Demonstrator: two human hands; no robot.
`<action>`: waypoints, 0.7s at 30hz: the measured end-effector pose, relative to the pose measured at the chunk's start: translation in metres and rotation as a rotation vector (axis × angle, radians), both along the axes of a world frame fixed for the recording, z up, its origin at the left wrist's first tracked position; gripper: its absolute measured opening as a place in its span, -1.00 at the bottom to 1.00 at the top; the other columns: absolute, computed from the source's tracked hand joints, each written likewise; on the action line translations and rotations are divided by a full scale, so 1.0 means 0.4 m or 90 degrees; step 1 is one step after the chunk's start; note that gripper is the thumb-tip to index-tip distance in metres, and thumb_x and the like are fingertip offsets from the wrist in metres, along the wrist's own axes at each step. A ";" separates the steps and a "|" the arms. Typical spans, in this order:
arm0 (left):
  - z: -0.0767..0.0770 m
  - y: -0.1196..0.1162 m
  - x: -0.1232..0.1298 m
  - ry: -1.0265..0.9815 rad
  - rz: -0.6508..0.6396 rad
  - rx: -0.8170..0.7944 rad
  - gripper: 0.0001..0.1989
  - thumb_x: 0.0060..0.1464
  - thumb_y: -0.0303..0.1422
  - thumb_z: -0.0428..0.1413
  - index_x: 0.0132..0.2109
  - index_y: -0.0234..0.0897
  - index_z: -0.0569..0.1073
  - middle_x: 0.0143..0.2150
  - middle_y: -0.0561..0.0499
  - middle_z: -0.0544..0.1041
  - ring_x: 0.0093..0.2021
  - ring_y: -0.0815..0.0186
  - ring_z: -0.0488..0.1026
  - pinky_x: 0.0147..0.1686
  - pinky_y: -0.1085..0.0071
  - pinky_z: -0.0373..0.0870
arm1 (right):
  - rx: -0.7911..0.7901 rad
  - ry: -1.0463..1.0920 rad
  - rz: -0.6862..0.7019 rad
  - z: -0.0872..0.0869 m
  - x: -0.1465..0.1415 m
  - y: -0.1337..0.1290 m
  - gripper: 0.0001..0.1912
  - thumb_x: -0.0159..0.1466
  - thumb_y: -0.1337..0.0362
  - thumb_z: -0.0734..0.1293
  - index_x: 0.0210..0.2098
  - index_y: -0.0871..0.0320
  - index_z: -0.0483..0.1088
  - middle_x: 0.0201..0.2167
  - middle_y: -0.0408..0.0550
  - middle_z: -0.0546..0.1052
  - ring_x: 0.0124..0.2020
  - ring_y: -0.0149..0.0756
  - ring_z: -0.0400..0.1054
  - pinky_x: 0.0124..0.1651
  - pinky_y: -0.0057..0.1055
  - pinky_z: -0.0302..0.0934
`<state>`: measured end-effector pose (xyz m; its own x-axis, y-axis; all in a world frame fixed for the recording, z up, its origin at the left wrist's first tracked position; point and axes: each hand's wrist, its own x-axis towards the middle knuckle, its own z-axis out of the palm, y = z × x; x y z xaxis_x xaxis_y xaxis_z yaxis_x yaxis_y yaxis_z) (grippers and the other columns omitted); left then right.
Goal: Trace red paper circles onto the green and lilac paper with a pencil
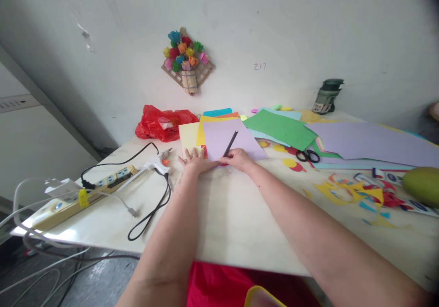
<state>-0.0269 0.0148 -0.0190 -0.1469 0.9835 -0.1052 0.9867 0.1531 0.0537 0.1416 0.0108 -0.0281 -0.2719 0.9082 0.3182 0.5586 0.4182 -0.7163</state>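
Note:
A dark pencil or pen leans up out of my right hand, whose fingers are closed round its lower end. That hand rests at the near edge of a lilac sheet of paper. My left hand lies flat with fingers spread, its thumb reaching toward the right hand at the sheet's lower left corner. Under and beside the lilac sheet are a yellow sheet and a cream sheet. Something small and red shows partly below my fingers; its shape is hidden.
Left are a glue gun, its cable and a power strip. A red plastic bag lies behind. To the right are green paper, scissors, paper circles, yellow scraps, a green fruit and a bottle.

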 end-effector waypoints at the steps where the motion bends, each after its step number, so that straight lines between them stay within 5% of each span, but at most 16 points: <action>1: 0.000 0.000 0.000 0.000 0.000 0.001 -0.03 -0.32 0.27 -0.18 0.23 -0.04 -0.17 0.27 -0.03 -0.30 0.17 -0.09 -0.58 -0.05 -0.24 -0.55 | -0.001 0.001 0.002 0.001 0.000 -0.001 -0.69 -0.04 0.01 0.31 -0.50 0.13 0.47 -0.54 -0.11 0.53 -0.39 -0.33 0.39 -0.28 -0.46 0.19; 21: 0.002 -0.001 0.001 0.005 0.001 -0.004 -0.05 -0.31 0.27 -0.19 0.23 -0.03 -0.17 0.27 -0.02 -0.30 0.17 -0.08 -0.58 -0.04 -0.24 -0.52 | -0.008 -0.027 -0.019 0.013 0.001 -0.003 -0.75 -0.04 0.08 0.32 -0.49 0.12 0.48 -0.52 -0.11 0.52 -0.40 -0.35 0.37 -0.31 -0.47 0.18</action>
